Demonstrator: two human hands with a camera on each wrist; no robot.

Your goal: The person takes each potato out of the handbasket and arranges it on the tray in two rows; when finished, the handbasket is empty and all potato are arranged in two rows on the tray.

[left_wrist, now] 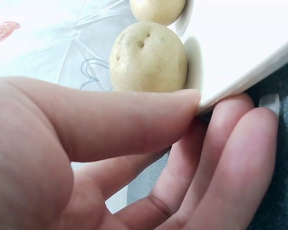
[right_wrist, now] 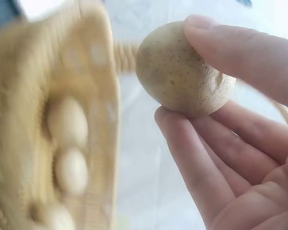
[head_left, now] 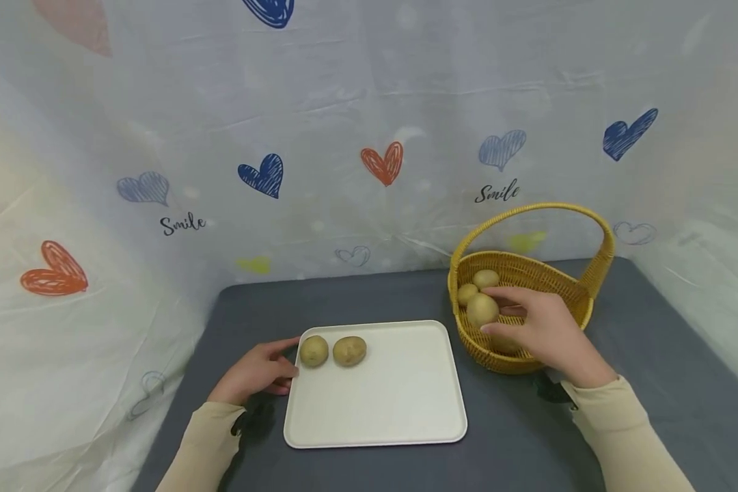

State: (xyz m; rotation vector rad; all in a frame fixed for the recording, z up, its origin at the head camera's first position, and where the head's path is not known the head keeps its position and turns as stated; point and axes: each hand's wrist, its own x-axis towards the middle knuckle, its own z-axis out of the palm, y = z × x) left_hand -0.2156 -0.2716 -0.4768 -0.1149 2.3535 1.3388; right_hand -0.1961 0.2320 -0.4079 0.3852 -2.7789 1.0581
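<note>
My right hand (head_left: 550, 335) pinches a potato (head_left: 482, 311) between thumb and fingers, held up over the yellow wicker basket (head_left: 544, 273). In the right wrist view this potato (right_wrist: 175, 72) is clear of the basket's rim, with the thumb on one side and fingertips on the other. Other potatoes (head_left: 486, 278) lie inside the basket, one partly hidden beneath my hand. At the left, my left hand (head_left: 255, 372) grips the side edge of a white tray (head_left: 400, 396), its thumb (left_wrist: 149, 120) at the rim. Two potatoes, a rounder one (head_left: 313, 351) and a longer one (head_left: 349, 351), sit in the tray's far left corner.
The basket's tall arched handle (head_left: 535, 208) rises above its opening. Tray and basket stand on a dark grey table (head_left: 369, 471), the basket at the back right. A pale curtain (head_left: 320, 102) printed with hearts encloses the table's back and sides.
</note>
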